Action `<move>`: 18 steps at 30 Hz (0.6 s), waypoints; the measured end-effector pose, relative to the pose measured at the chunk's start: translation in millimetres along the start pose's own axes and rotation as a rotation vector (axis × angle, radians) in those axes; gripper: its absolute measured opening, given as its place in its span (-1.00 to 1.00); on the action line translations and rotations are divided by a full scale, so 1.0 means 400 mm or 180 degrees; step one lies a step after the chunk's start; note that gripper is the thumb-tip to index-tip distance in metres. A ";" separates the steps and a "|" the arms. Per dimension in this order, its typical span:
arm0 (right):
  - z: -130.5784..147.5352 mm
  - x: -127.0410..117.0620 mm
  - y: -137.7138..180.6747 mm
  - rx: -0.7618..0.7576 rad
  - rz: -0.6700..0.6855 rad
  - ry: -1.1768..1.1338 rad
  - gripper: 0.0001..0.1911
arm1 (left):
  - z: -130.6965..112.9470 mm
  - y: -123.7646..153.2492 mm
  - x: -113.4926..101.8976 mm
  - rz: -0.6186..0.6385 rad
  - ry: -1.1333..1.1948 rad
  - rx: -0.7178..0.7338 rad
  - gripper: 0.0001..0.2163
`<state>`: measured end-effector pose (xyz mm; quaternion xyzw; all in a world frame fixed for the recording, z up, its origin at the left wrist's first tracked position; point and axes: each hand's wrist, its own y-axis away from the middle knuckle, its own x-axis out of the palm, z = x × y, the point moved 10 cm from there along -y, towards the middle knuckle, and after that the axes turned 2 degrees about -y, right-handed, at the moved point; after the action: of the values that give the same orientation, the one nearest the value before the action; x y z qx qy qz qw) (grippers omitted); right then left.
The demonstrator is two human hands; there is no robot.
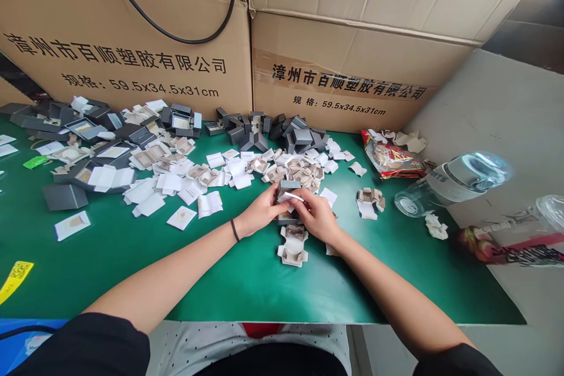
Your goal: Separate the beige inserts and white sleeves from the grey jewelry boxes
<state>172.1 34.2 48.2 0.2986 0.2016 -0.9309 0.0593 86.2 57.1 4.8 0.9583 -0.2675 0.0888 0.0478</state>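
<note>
Both hands meet at the middle of the green table [247, 282]. My left hand [261, 212] grips the left side of a small grey box [287, 187], fingers curled round it. My right hand [316, 215] pinches a small white card [292, 196] at the top of that box. A white and beige folded insert [294, 245] lies on the table just below my hands, near my wrists. A heap of similar inserts and white cards [291, 169] sits right behind the box.
Grey boxes [294, 135] are piled along the back, with more boxes and white cards [145, 188] spread at the left. Two large cardboard cartons [343, 35] wall off the rear. A clear bottle [453, 183] lies on its side at right, beside a red snack bag [390, 158].
</note>
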 end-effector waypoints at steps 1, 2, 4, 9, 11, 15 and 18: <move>0.006 -0.004 0.000 -0.0069 -0.0058 0.0101 -0.74 | 0.000 -0.001 0.001 -0.0005 -0.0027 0.0002 -0.64; 0.016 -0.010 0.001 -0.0180 -0.0136 0.0215 -0.73 | 0.001 -0.001 0.001 -0.0009 -0.0052 0.0001 -0.64; 0.040 -0.021 0.005 -0.0454 -0.0307 0.0364 -0.74 | -0.001 -0.001 0.002 -0.0028 -0.0082 0.0012 -0.65; 0.056 -0.036 0.012 -0.0630 -0.0497 0.0284 -0.78 | -0.006 0.000 0.002 -0.0043 -0.0050 -0.0016 -0.62; 0.053 -0.035 0.012 -0.0577 -0.0473 0.0226 -0.77 | -0.003 0.000 0.003 -0.0009 -0.0024 -0.0066 -0.61; 0.047 -0.028 0.008 -0.0431 -0.0373 0.0202 -0.72 | 0.000 0.000 0.002 0.0004 -0.0024 -0.0067 -0.64; 0.049 -0.033 0.008 -0.0384 -0.0418 0.0097 -0.72 | -0.002 0.001 0.004 0.0005 -0.0020 -0.0055 -0.63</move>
<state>173.3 23.2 69.3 0.2948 0.2774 -0.9143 0.0130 87.0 56.1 6.0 0.9579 -0.2691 0.0835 0.0551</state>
